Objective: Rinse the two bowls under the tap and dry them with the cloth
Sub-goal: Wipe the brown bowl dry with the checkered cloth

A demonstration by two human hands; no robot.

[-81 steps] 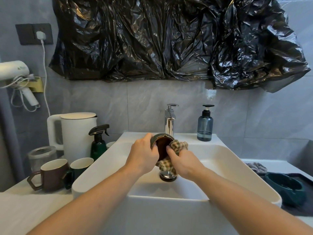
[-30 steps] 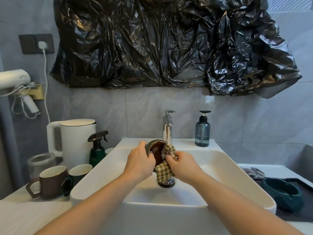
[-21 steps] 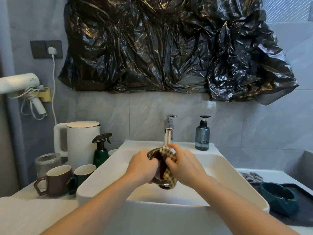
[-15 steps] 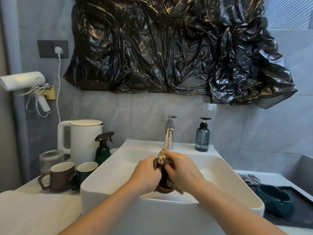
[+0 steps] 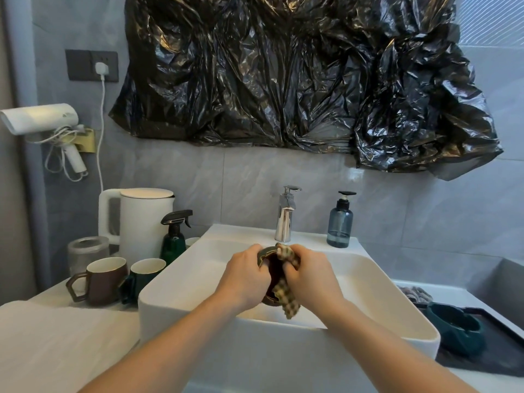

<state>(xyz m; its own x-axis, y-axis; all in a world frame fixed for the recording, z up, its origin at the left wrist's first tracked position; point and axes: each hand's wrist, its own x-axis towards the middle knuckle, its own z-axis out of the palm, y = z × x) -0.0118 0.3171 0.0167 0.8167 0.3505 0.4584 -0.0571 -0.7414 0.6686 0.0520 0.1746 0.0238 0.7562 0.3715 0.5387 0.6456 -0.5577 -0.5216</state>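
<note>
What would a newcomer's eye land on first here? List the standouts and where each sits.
First, the crumpled black plastic sheet spread across the wall above the sink. Next, at the centre over the white basin, the left hand grips a dark bowl while the right hand presses a checked cloth into it. On the left counter stand a white kettle and two mugs.

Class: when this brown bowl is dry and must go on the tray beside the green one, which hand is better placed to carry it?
Probably the left hand: it already grips the brown bowl, while the right hand holds the cloth.
</note>
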